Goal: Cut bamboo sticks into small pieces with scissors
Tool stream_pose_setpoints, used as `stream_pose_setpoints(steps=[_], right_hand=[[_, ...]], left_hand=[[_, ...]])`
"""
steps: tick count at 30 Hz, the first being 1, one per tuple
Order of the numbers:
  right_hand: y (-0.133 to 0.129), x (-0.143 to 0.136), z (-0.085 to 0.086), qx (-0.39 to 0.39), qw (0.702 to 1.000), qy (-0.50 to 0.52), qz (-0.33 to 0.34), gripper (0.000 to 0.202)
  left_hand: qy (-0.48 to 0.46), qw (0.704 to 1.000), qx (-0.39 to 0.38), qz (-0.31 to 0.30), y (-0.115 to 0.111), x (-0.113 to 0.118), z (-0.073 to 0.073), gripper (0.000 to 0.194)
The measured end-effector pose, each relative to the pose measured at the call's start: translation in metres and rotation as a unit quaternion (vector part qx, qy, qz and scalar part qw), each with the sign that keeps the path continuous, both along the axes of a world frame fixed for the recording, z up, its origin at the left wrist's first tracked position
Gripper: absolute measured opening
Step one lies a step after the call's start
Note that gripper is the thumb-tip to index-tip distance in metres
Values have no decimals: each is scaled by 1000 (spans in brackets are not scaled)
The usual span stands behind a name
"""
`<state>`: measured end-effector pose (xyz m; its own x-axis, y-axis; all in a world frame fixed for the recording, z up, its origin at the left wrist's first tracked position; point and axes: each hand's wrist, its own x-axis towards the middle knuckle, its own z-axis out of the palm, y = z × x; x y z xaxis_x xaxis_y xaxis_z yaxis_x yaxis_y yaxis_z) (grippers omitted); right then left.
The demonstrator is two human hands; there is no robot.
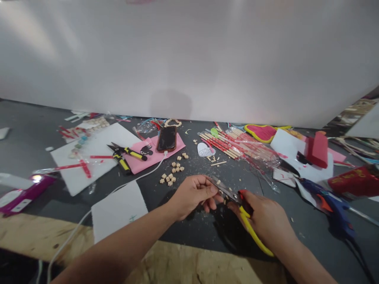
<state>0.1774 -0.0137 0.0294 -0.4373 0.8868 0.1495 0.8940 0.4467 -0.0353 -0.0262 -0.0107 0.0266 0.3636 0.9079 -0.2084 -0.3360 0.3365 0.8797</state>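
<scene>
Evidently, the cutter (246,221) is gripped in the right hand (265,219), its blades (222,187) aimed at ten o'clock beside the left hand (191,195), over the tabletop (183,236). The left thumb and forefinger are pressed together; whether anything is pinched cannot be told. Fingertips (211,191) could be nicked if the blades were shut too close. Blocks (177,169) at the left hand's eleven o'clock could be scattered if nudged, and the phone (167,139) dragged if its cable (148,172) were snagged.

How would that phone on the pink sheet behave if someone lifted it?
The phone looks rigid, a flat slab, so it probably won't bend. Lying on the pink sheet, it seems unlikely to roll. The white cable plugged into its end would likely trail along.
</scene>
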Motion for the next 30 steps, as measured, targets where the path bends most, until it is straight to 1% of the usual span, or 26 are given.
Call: stream_pose_setpoints(steps=[2,5,9,11,14,20,24,27,30], right_hand=[[1,0,1,-3,1000,-8,-10,19],[1,-1,1,1,1000,-16,-19,18],[0,0,-2,5,1000,-19,-14,18],[0,1,-4,2,1000,-16,-10,18],[-1,3,-6,-7,1000,-10,-4,20],[-1,2,-4,-17,1000,-4,2,19],[3,1,0,-24,1000,9,-11,23],[5,2,1,-36,998,40,-15,30],[6,6,2,-42,996,72,-21,37]], left_hand=[[38,998,21,35,0,3,-1,22],[95,993,37,63,-1,4,-2,21],[172,981,71,61,-2,1,0,17],[185,978,85,48,-2,-1,2,16],[165,982,85,25,-1,-3,4,16],[74,995,54,-23,1,-6,2,24],[39,998,45,-8,1,-3,-1,25],[6,999,36,13,0,0,-1,23],[-22,999,24,18,-1,1,0,22]])
